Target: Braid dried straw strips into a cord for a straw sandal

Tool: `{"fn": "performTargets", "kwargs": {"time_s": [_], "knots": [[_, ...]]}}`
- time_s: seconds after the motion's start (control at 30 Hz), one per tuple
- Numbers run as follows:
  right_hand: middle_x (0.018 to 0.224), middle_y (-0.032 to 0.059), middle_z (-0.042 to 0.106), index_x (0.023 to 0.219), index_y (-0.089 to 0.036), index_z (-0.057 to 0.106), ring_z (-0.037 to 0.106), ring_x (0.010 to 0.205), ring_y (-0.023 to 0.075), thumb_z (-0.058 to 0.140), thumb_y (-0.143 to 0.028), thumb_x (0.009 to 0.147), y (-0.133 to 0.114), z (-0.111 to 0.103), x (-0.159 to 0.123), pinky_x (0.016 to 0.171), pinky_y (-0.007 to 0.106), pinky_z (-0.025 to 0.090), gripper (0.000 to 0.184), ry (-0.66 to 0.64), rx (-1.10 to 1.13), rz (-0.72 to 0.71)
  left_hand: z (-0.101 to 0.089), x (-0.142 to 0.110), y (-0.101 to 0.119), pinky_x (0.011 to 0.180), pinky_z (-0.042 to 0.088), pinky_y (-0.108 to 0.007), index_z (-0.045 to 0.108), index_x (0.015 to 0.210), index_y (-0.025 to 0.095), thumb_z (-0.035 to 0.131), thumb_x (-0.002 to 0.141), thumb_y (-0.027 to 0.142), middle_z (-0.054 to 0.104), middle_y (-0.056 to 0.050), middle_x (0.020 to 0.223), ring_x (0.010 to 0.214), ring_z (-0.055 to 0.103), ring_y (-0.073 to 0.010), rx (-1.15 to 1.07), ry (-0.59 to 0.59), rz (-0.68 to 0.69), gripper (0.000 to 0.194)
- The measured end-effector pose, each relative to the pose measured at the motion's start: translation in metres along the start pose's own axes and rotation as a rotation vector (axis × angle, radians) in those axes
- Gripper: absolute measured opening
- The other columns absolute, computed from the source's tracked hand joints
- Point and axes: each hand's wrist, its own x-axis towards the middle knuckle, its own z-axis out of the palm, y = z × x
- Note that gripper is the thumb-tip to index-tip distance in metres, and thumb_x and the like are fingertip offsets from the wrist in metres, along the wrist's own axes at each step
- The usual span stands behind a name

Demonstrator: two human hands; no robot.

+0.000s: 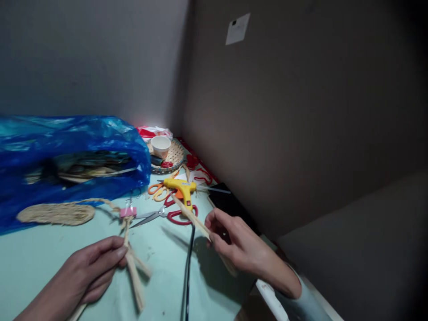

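Walls (pixel 294 111) grey, dim, meeting in a corner. Pale green table (pixel 160 290) below. Blue bag (pixel 83 133) at left, mouth open; fibre coil (pixel 56 214) just in front, its braid (pixel 126 232) running through a pink clip. Yellow glue gun (pixel 182 185) beyond the scissors (pixel 162 211). Pink clip (pixel 128 212) near the blades.

Risks, my judgement: braid may loosen if the left pinch slips; the strip (pixel 190 214), crossing the scissors' handles in view, could snag there if pulled low. Contact: cannot tell.

Left hand (pixel 100 267): narrow, thumb and fingers pinching the braid below the clip, loose ends trailing. Right hand (pixel 237 243): fingers curled, pinching the strip mid-length.
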Motion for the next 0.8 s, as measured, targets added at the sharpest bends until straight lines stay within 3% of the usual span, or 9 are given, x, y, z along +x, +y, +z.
{"fn": "performTargets", "kwargs": {"time_s": [0.03, 0.1, 0.23, 0.33, 0.5, 0.63, 0.8], "knots": [[0.077, -0.0017, 0.063, 0.098, -0.022, 0.053, 0.054, 0.069, 0.0145, 0.047, -0.019, 0.094, -0.006, 0.008, -0.001, 0.065, 0.024, 0.039, 0.007, -0.03, 0.049, -0.029, 0.001, -0.003, 0.002, 0.043, 0.01, -0.02, 0.061, 0.079, 0.02, 0.09, 0.045, 0.06, 0.04, 0.01, 0.053, 0.044, 0.018, -0.0025, -0.022, -0.043, -0.004, 0.06], [0.08, -0.0015, 0.063, 0.101, -0.023, 0.056, 0.056, 0.077, 0.016, 0.047, -0.026, 0.099, -0.017, 0.025, 0.0, 0.072, 0.025, 0.04, 0.009, -0.067, 0.081, -0.054, 0.001, -0.008, 0.005, 0.044, 0.008, -0.019, 0.063, 0.083, 0.018, 0.089, 0.058, 0.053, 0.027, 0.014, 0.054, 0.047, 0.013, -0.0033, -0.113, -0.009, 0.074, 0.05], [0.078, -0.0024, 0.061, 0.093, -0.024, 0.059, 0.054, 0.074, 0.0151, 0.045, -0.036, 0.105, -0.031, 0.058, 0.004, 0.069, 0.026, 0.037, 0.021, -0.122, 0.119, -0.048, -0.001, -0.008, 0.001, 0.042, 0.008, -0.02, 0.067, 0.088, 0.015, 0.085, 0.067, 0.049, 0.03, 0.014, 0.052, 0.046, 0.012, -0.004, -0.146, -0.122, 0.109, 0.043], [0.071, -0.0021, 0.058, 0.086, -0.023, 0.056, 0.05, 0.063, 0.014, 0.042, -0.036, 0.105, -0.033, 0.075, 0.004, 0.061, 0.027, 0.032, 0.027, -0.099, 0.102, -0.005, -0.002, -0.007, -0.001, 0.042, 0.009, -0.02, 0.068, 0.092, 0.014, 0.084, 0.071, 0.048, 0.031, 0.014, 0.052, 0.047, 0.013, -0.0043, -0.154, -0.112, 0.119, 0.043], [0.069, 0.0009, 0.059, 0.085, -0.024, 0.052, 0.051, 0.058, 0.0158, 0.035, -0.042, 0.104, -0.042, 0.084, 0.0, 0.056, 0.028, 0.03, 0.032, -0.1, 0.031, 0.078, 0.003, -0.013, 0.007, 0.042, 0.007, -0.02, 0.072, 0.091, 0.012, 0.085, 0.069, 0.051, 0.031, 0.014, 0.05, 0.046, 0.014, -0.0038, -0.144, -0.1, 0.113, 0.047], [0.067, 0.0042, 0.064, 0.091, -0.023, 0.052, 0.053, 0.055, 0.0184, 0.03, -0.034, 0.105, -0.05, 0.088, 0.0, 0.053, 0.031, 0.026, 0.028, -0.18, -0.132, -0.013, 0.005, -0.017, 0.013, 0.041, 0.003, -0.02, 0.075, 0.092, 0.011, 0.084, 0.065, 0.053, 0.028, 0.014, 0.048, 0.045, 0.012, -0.0037, -0.117, -0.093, 0.084, 0.051], [0.07, 0.0081, 0.07, 0.091, -0.022, 0.054, 0.058, 0.057, 0.0231, 0.038, -0.024, 0.1, -0.048, 0.093, 0.001, 0.053, 0.034, 0.023, 0.018, -0.256, -0.362, -0.063, 0.006, -0.019, 0.015, 0.041, 0.004, -0.02, 0.076, 0.093, 0.012, 0.081, 0.068, 0.051, 0.028, 0.014, 0.046, 0.044, 0.013, -0.0041, -0.093, -0.089, 0.072, 0.047]]}}
